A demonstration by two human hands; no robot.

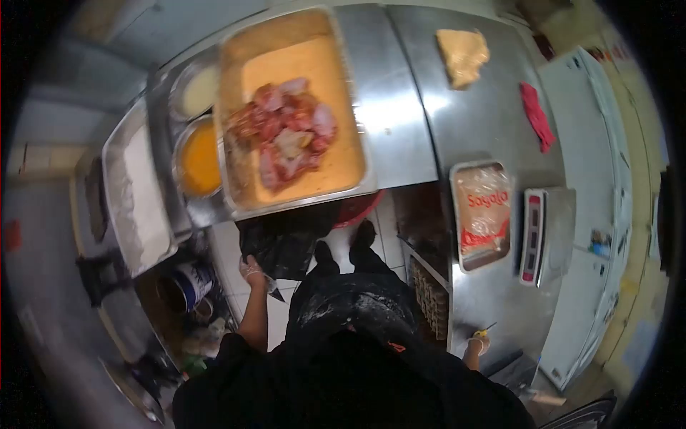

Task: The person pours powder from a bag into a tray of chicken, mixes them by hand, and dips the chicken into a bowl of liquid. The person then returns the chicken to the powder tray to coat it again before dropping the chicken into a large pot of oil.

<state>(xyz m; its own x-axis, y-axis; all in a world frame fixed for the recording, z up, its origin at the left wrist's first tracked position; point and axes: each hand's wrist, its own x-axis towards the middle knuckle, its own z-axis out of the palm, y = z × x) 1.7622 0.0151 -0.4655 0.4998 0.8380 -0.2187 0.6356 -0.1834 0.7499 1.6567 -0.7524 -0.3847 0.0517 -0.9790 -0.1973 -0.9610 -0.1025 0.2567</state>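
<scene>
Meat pieces (286, 132) lie in the far batter tray (300, 205), untouched; left hand (251, 270) touches black bag (286, 243), grip unclear; right hand (477, 344) pinches yellow item (486, 331).

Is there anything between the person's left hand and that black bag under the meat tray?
Nothing visible. The gloved left hand is right at the lower edge of the black bag, which hangs below the meat tray; no object lies between them.
</scene>
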